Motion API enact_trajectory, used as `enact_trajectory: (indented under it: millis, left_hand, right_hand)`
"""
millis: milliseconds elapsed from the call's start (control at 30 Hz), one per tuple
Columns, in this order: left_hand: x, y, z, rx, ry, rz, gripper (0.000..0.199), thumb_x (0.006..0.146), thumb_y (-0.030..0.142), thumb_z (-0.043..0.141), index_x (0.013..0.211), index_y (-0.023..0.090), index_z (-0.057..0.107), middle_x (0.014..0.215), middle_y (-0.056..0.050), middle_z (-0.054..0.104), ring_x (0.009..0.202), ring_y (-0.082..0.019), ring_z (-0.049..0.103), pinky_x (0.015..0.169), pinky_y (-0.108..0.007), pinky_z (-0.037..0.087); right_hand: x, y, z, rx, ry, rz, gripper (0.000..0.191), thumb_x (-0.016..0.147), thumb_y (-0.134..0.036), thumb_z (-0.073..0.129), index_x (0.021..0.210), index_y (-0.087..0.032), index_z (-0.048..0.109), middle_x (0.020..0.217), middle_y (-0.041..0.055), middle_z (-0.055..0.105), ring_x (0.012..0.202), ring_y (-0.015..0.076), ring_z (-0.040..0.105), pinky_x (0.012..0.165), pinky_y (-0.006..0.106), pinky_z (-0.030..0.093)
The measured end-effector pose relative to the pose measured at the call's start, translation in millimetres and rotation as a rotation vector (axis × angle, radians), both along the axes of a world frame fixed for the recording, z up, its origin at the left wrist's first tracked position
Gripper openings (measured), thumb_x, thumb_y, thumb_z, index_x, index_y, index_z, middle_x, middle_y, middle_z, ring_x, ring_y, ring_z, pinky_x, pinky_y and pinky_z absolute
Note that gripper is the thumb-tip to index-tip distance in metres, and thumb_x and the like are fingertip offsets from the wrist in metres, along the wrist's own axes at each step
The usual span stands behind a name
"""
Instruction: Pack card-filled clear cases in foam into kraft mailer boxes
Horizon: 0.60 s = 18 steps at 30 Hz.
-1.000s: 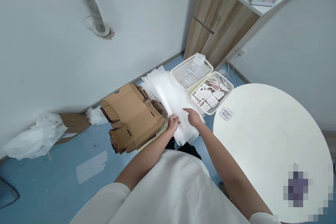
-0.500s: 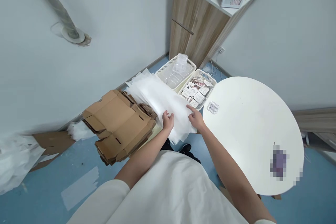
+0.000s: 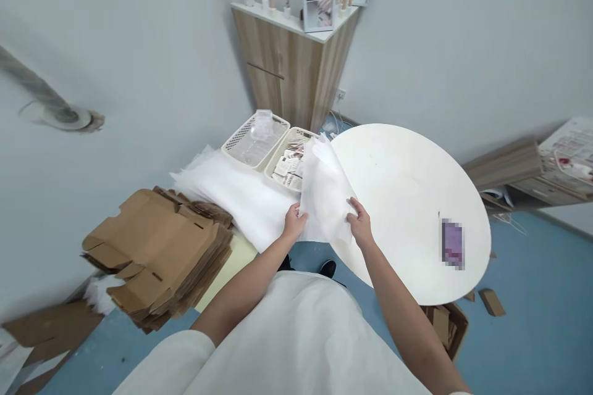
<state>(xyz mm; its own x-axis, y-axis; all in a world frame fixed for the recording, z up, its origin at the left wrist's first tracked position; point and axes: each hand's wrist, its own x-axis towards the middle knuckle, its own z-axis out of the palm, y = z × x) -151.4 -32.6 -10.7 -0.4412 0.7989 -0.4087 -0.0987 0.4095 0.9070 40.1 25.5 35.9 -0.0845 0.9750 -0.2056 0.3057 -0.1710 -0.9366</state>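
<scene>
A thin, translucent white packing sheet (image 3: 323, 188) is held up between my hands, over the gap between the stack and the round table. My left hand (image 3: 294, 222) pinches its lower left edge, and my right hand (image 3: 360, 223) grips the right edge. More white sheets (image 3: 241, 194) lie in a stack to the left of the lifted one. Behind it, a white basket of printed cards (image 3: 288, 168) is partly covered from view. The small clear case seen earlier on the table is hidden.
Flattened brown cardboard boxes (image 3: 152, 247) are piled at the left. A second basket (image 3: 256, 142) holds clear plastic packaging. On the right stands a white round table (image 3: 407, 197) with a blurred purple item (image 3: 452, 244). An open carton (image 3: 447, 327) sits partly beneath it. A wood-look cabinet (image 3: 291, 68) fills the corner.
My hands have lifted a white sheet off the stack and brought it rightward to the table's edge, closing on its sides. The view has turned to the right.
</scene>
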Motion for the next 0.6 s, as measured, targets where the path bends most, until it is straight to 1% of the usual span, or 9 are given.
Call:
enact_trajectory:
  millis: [133,233,333,467,533,600]
  left_hand:
    - [50.2,12.3,2.5,0.055,0.012,-0.13,0.049,0.072,0.019,0.057,0.117,0.014,0.041,0.085,-0.006,0.061,0.071,-0.013,0.06,0.069,-0.026,0.047]
    - [88.2,22.0,0.8,0.034,0.098,-0.239,0.049,0.071,0.019,0.057,0.117,0.016,0.043,0.083,-0.004,0.06,0.067,-0.012,0.058,0.066,-0.025,0.046]
    - [121.2,29.1,-1.6,-0.024,0.189,-0.343,0.05,0.069,0.02,0.059,0.117,0.017,0.044,0.085,-0.004,0.058,0.072,-0.013,0.058,0.068,-0.025,0.044]
    - [153.1,32.1,-5.3,-0.1,0.321,-0.45,0.05,0.07,0.023,0.058,0.117,0.018,0.044,0.09,-0.005,0.056,0.078,-0.014,0.056,0.07,-0.024,0.042]
    - [163.6,31.5,-7.5,-0.128,0.392,-0.492,0.05,0.07,0.023,0.057,0.117,0.018,0.044,0.09,-0.004,0.055,0.08,-0.015,0.055,0.071,-0.025,0.041]
    - [170.9,30.3,-9.4,-0.153,0.461,-0.533,0.05,0.07,0.022,0.057,0.118,0.018,0.043,0.09,-0.004,0.055,0.083,-0.016,0.055,0.072,-0.025,0.041]
  right_hand:
    - [70.2,-12.3,-11.9,-0.006,-0.05,-0.083,0.056,0.066,-0.022,0.044,0.122,-0.022,0.044,0.125,0.005,0.048,0.11,0.0207,0.047,0.084,0.036,0.044]
    - [119.5,-21.3,-23.2,-0.043,-0.102,-0.125,0.055,0.068,-0.025,0.045,0.122,-0.022,0.043,0.125,0.0064,0.048,0.097,0.0193,0.055,0.081,0.036,0.046]
    - [161.0,-28.3,-35.8,-0.056,-0.162,-0.156,0.053,0.069,-0.027,0.047,0.122,-0.021,0.043,0.124,0.0067,0.049,0.09,0.0183,0.057,0.08,0.035,0.046]
    - [199.7,-32.7,-49.4,-0.073,-0.301,-0.154,0.052,0.069,-0.027,0.047,0.121,-0.019,0.045,0.118,0.0061,0.053,0.09,0.0182,0.056,0.079,0.033,0.045]
    - [211.8,-33.1,-54.0,-0.095,-0.374,-0.128,0.052,0.069,-0.024,0.046,0.121,-0.019,0.044,0.114,0.0057,0.055,0.088,0.0172,0.056,0.08,0.032,0.044]
    - [219.8,-33.0,-57.5,-0.092,-0.443,-0.079,0.052,0.07,-0.021,0.045,0.122,-0.019,0.044,0.112,0.0054,0.055,0.09,0.017,0.055,0.082,0.031,0.043]
